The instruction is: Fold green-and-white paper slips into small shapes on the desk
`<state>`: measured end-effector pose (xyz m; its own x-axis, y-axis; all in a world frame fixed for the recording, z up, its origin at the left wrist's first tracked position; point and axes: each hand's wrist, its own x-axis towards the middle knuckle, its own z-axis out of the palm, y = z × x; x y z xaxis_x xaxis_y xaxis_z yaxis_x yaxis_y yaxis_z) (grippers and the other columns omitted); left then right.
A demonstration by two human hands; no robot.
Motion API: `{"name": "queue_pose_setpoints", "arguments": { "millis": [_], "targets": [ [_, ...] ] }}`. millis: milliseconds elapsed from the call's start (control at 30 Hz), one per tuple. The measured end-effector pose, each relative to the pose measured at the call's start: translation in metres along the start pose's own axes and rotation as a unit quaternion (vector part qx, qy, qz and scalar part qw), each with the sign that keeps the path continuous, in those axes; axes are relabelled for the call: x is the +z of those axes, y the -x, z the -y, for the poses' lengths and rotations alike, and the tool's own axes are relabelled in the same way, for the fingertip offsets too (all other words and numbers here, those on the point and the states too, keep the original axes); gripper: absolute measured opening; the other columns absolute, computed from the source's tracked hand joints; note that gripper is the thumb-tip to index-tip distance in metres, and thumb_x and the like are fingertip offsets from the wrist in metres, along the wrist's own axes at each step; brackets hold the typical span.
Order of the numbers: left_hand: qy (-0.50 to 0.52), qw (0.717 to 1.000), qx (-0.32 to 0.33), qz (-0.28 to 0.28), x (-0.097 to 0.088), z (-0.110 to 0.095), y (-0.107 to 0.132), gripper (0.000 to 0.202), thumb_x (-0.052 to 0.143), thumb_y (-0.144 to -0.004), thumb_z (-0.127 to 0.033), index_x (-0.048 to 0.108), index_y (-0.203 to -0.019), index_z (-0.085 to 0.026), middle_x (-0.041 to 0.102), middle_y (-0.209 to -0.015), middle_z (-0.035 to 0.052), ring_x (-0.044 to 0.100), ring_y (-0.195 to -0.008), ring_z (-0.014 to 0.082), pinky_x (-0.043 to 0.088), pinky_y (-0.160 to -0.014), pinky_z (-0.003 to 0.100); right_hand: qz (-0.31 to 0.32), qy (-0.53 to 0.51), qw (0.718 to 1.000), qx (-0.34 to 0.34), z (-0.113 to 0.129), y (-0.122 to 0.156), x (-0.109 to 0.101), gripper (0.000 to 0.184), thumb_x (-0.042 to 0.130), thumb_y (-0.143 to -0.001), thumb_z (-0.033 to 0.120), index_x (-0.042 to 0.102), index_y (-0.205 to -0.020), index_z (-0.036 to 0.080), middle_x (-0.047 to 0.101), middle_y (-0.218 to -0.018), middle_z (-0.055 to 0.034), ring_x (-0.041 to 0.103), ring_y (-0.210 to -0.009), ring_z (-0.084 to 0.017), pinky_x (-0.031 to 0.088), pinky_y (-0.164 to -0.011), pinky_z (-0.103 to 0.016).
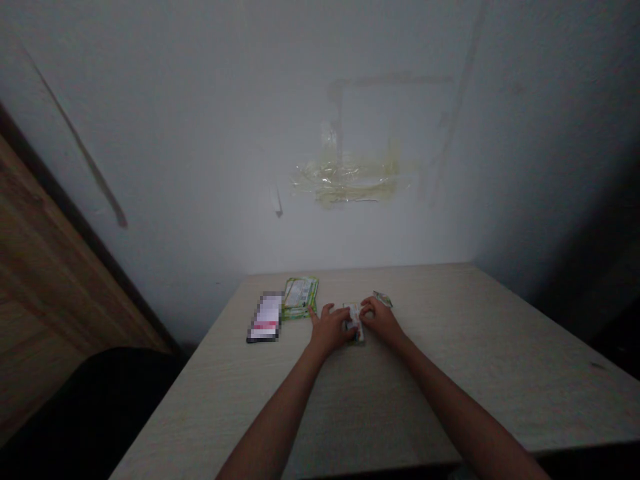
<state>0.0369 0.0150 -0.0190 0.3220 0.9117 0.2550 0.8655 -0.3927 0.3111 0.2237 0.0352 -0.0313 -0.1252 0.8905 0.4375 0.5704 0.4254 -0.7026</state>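
Note:
A small flat packet (355,319), pale with coloured print, lies on the table between my two hands. My left hand (330,331) grips its left side with thumb and forefinger, the other fingers spread towards the stack behind. On the packet's right side, my right hand (384,323) has its fingers curled into a pinch at the edge; what is between the fingertips is too small to make out. Just beyond the right hand lies a small printed piece (383,298), partly hidden by it. A stack of green and white packets (301,293) sits behind my left hand.
Left of the stack lies a phone (265,320) with its screen blurred out. The pale wooden table (470,360) meets a wall (200,133) with peeling clear tape (350,180). At the lower left are a dark rounded shape (100,407) and a wooden panel (45,280).

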Motion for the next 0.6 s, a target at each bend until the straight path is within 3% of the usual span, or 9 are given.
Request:
{"name": "queue_pose_setpoints", "arguments": {
  "millis": [167,600],
  "targets": [
    [0.0,1.0,0.004,0.006,-0.001,0.0,0.001,0.041,0.065,-0.074,-0.053,0.06,-0.112,-0.039,0.063,-0.128,-0.0008,0.034,-0.134,0.0342,-0.006,-0.105,0.074,0.012,0.016,1.0,-0.016,-0.001,-0.001,-0.001,0.014,0.057,-0.073,0.019,0.059,-0.086,0.02,0.067,-0.096,-0.0042,0.061,-0.093,-0.021,0.046,-0.087,-0.039],
    [-0.002,1.0,0.012,0.014,0.002,0.004,0.001,0.055,0.064,-0.071,-0.06,0.055,-0.121,-0.04,0.061,-0.13,-0.0003,0.033,-0.135,0.0371,-0.006,-0.104,0.076,0.082,0.003,0.996,-0.03,-0.006,0.002,-0.011,0.029,0.064,-0.067,0.015,0.061,-0.096,0.021,0.065,-0.11,-0.0039,0.059,-0.104,-0.021,0.042,-0.095,-0.041]
  ]
}}
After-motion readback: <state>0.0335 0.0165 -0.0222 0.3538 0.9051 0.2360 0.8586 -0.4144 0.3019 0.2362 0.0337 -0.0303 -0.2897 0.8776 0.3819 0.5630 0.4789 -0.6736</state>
